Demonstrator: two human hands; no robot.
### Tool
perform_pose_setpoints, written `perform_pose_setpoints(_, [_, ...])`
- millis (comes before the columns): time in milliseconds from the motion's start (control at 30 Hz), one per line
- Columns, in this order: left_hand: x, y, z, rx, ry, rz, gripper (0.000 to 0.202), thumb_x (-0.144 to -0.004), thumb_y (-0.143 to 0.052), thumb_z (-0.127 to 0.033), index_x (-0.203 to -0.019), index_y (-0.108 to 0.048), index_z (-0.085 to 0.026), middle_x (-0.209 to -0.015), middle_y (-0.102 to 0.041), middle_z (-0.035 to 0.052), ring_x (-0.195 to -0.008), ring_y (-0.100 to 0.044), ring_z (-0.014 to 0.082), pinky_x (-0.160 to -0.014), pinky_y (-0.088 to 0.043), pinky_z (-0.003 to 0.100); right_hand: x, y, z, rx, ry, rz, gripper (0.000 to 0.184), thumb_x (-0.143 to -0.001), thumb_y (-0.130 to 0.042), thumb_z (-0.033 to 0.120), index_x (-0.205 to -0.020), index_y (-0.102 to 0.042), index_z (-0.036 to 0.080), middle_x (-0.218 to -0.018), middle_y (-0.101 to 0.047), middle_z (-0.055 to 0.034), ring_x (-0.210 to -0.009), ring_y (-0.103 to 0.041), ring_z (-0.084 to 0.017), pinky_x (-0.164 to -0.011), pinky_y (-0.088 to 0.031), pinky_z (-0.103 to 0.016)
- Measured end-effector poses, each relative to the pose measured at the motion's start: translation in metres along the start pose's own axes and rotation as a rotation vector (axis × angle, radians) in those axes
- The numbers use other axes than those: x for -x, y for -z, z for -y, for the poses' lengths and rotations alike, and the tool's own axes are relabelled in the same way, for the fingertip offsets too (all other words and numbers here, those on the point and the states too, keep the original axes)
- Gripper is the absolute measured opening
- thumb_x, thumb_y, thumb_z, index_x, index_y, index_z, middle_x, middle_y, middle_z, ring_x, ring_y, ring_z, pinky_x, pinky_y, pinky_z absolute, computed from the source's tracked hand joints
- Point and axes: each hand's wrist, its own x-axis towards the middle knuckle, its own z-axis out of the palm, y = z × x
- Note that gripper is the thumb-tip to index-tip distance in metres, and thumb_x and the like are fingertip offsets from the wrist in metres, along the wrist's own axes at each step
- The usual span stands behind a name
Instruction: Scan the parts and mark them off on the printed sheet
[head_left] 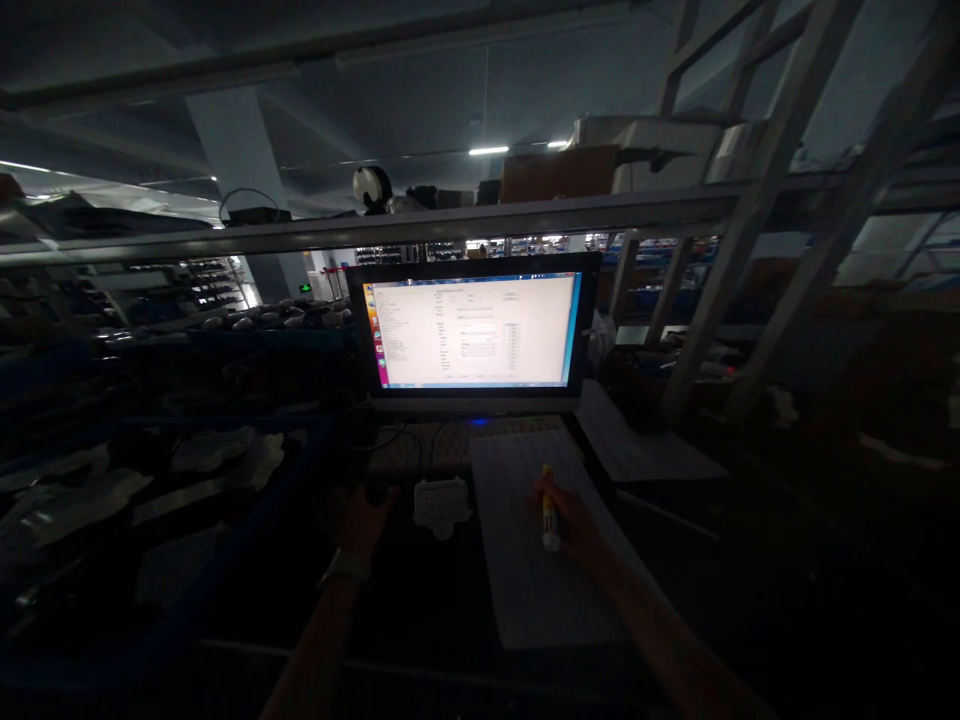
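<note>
The scene is very dark. My right hand [570,518] is closed around a marker pen [549,510] with a yellow tip and white body, held over a large sheet of paper [525,580] on the desk. My left hand [361,520] rests on a dark object I cannot make out, perhaps a computer mouse, left of a small white device [441,505]; a watch is on that wrist. Ahead stands a lit monitor [474,330] showing a form window, with a keyboard [450,445] below it.
Blue bins [187,470] with silver bags stand at the left. A second sheet or board [637,440] lies right of the keyboard. Metal frame rails [750,220] and shelves with boxes rise behind and to the right.
</note>
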Motion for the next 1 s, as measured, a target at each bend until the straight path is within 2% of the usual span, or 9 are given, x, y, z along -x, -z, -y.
perform_pose_setpoints(67, [0.002, 0.0, 0.0, 0.149, -0.04, -0.006, 0.035, -0.07, -0.06, -0.05, -0.087, -0.062, -0.019, -0.105, -0.067, 0.0157, -0.112, -0.056, 0.0376, -0.096, -0.039, 0.059, 0.0, -0.001, -0.001, -0.003, -0.018, 0.009, 0.022, -0.074, -0.054, 0.043, -0.067, -0.046, 0.024, -0.057, -0.057, 0.0027, -0.049, -0.053, -0.014, -0.05, -0.038, -0.025])
perform_pose_setpoints(167, [0.009, 0.002, 0.0, 0.334, -0.096, -0.021, 0.033, -0.076, -0.054, -0.041, -0.099, -0.058, -0.019, -0.102, -0.069, 0.0114, -0.099, -0.064, 0.0278, -0.09, -0.049, 0.045, -0.001, -0.001, -0.004, 0.001, -0.009, 0.003, 0.024, -0.075, -0.054, 0.046, -0.067, -0.047, 0.024, -0.057, -0.057, 0.0023, -0.05, -0.053, -0.014, -0.05, -0.037, -0.025])
perform_pose_setpoints(233, [0.017, 0.005, -0.002, 0.453, -0.171, -0.103, 0.035, -0.079, -0.053, -0.043, -0.105, -0.056, -0.019, -0.103, -0.069, 0.01, -0.096, -0.066, 0.024, -0.084, -0.053, 0.038, -0.002, -0.002, -0.006, 0.008, 0.005, -0.014, 0.025, -0.075, -0.054, 0.047, -0.068, -0.048, 0.024, -0.058, -0.057, 0.0023, -0.05, -0.053, -0.014, -0.051, -0.037, -0.026])
perform_pose_setpoints(333, [0.029, 0.008, -0.009, 0.616, -0.339, -0.192, 0.037, -0.082, -0.055, -0.049, -0.105, -0.057, -0.02, -0.099, -0.07, 0.0081, -0.091, -0.068, 0.0224, -0.08, -0.056, 0.035, -0.003, -0.004, -0.008, -0.022, -0.003, -0.004, 0.026, -0.076, -0.052, 0.049, -0.069, -0.049, 0.024, -0.058, -0.058, 0.0023, -0.05, -0.053, -0.014, -0.051, -0.038, -0.025])
perform_pose_setpoints(500, [0.04, 0.002, -0.022, 0.65, -0.474, -0.094, 0.036, -0.085, -0.053, -0.052, -0.102, -0.061, -0.021, -0.098, -0.071, 0.0069, -0.093, -0.069, 0.0222, -0.081, -0.057, 0.035, -0.003, -0.003, -0.008, -0.007, 0.005, -0.035, 0.023, -0.076, -0.053, 0.045, -0.067, -0.048, 0.024, -0.055, -0.056, 0.0026, -0.05, -0.052, -0.014, -0.051, -0.037, -0.025])
perform_pose_setpoints(700, [0.039, -0.008, -0.023, 0.66, -0.448, -0.085, 0.04, -0.086, -0.05, -0.053, -0.106, -0.062, -0.02, -0.102, -0.071, 0.0081, -0.095, -0.068, 0.0229, -0.081, -0.058, 0.036, -0.001, -0.001, -0.009, 0.025, 0.035, -0.039, 0.017, -0.076, -0.054, 0.038, -0.069, -0.05, 0.023, -0.06, -0.059, 0.0017, -0.052, -0.053, -0.013, -0.053, -0.038, -0.024])
perform_pose_setpoints(1000, [0.039, -0.009, -0.022, 0.618, -0.483, -0.088, 0.041, -0.089, -0.047, -0.052, -0.109, -0.06, -0.019, -0.105, -0.071, 0.0087, -0.095, -0.069, 0.022, -0.08, -0.058, 0.033, 0.0, -0.002, -0.009, 0.024, 0.063, -0.003, 0.014, -0.077, -0.053, 0.033, -0.069, -0.048, 0.023, -0.059, -0.058, 0.0037, -0.051, -0.054, -0.013, -0.052, -0.038, -0.024])
